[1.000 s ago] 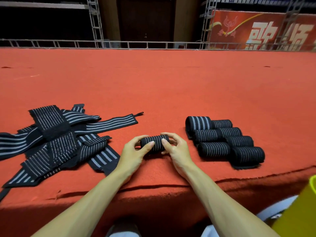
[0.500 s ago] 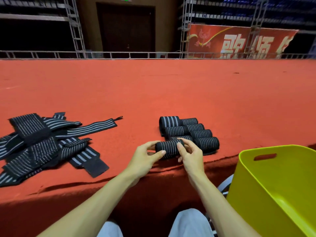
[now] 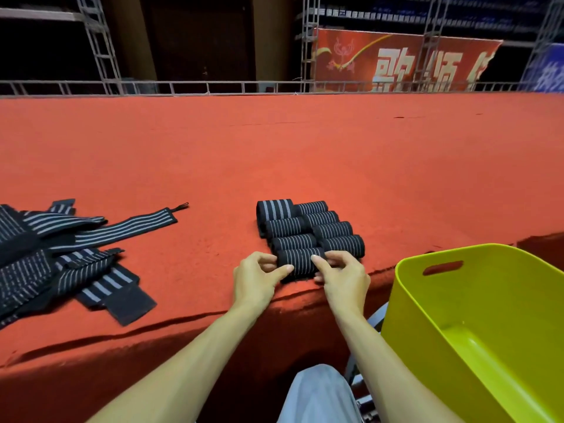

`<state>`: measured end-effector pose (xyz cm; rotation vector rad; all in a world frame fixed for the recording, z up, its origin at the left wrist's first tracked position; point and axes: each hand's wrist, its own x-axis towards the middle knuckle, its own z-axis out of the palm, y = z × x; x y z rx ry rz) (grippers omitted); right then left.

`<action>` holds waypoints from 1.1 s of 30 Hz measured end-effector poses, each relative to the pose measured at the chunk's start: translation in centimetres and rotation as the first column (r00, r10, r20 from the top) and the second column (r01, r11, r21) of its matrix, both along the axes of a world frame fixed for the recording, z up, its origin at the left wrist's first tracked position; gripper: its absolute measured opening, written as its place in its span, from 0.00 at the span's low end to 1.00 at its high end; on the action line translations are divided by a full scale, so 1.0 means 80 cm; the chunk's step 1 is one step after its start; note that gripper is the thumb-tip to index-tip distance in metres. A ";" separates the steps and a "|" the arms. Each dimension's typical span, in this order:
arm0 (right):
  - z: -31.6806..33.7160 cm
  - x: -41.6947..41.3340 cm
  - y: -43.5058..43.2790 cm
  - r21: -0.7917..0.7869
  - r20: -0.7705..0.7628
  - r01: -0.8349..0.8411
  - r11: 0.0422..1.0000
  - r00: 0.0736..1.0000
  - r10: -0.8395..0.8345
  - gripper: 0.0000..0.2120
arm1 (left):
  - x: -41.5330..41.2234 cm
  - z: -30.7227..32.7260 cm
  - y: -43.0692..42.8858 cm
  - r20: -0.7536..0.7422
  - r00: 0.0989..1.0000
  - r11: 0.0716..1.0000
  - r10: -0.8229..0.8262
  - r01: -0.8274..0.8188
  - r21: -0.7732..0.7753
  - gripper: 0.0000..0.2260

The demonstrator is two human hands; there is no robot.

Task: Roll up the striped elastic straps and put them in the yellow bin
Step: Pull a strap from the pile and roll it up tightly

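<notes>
**Red carpet, two hands, one roll**

Red carpet (image 3: pixel 305 163) fills our view, a broad flat platform running back to a metal railing (image 3: pixel 213 87). Behind it we see a truss (image 3: pixel 97 41) on the left and a red banner (image 3: pixel 396 62) with pale lettering on the right, all in a dim hall.

Down at the near edge we've got the action. Our left hand (image 3: pixel 256 282) pinches the left end of a roll (image 3: pixel 300 261), thumb in front and fingers curled behind. Our right hand (image 3: pixel 345 279) grips the right end, forefinger laid over the top and the other fingers curled in. The roll lies crosswise on the carpet, black with thin pale stripes, close to the front edge.

Just behind it, and touching it, sit the finished rolls (image 3: pixel 308 227), packed side by side in two short rows. The far-left one shows wider stripes than the others.

Off to the left, well apart from the hands, the loose straps (image 3: pixel 61 254) lie flat in a crossed heap, one long strap reaching out toward the middle.

Lower right, the bin (image 3: pixel 427 315) stands just beside the platform edge, near our right forearm, with a handle slot (image 3: pixel 442 267) cut in its far wall. A grey-clad knee (image 3: pixel 317 395) shows between our forearms.
</notes>
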<state>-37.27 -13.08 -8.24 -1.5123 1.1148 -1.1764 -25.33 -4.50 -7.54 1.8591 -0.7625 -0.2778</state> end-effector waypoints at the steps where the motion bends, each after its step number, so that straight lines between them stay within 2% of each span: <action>1: 0.001 0.002 -0.002 0.004 0.010 0.022 1.000 1.000 -0.022 0.08 | -0.002 0.002 -0.002 0.008 1.000 1.000 0.006 -0.007 0.009 0.13; 5: 0.001 0.004 0.000 -0.008 -0.019 0.059 0.998 0.998 -0.059 0.13 | -0.005 0.004 -0.005 0.019 1.000 0.999 -0.013 0.012 0.046 0.16; 12: 0.007 -0.004 0.013 -0.043 -0.041 0.069 0.997 0.997 -0.071 0.14 | -0.002 0.016 0.018 -0.046 0.985 0.984 -0.167 0.170 0.058 0.17; 16: 0.032 0.001 0.028 -0.068 0.022 0.053 0.996 0.998 -0.052 0.12 | 0.015 0.033 0.044 0.022 0.975 0.972 -0.219 0.217 0.086 0.14; 19: 0.048 0.026 0.045 -0.127 0.026 -0.029 0.991 0.999 0.033 0.10 | 0.043 0.047 0.073 0.095 0.970 0.971 -0.224 0.213 0.114 0.12; 24: 0.053 0.114 0.084 -0.173 -0.093 -0.308 0.936 0.951 0.295 0.11 | 0.110 0.057 0.140 0.223 0.968 0.992 -0.119 0.105 0.076 0.08; 29: 0.045 0.210 0.138 -0.126 -0.246 -0.613 0.780 0.781 0.574 0.08 | 0.189 0.044 0.217 0.420 0.902 0.992 0.102 -0.126 0.030 0.06; 33: 0.028 0.262 0.170 -0.056 -0.362 -0.734 0.676 0.646 0.672 0.14 | 0.230 0.012 0.254 0.356 0.864 0.928 0.357 -0.370 -0.031 0.05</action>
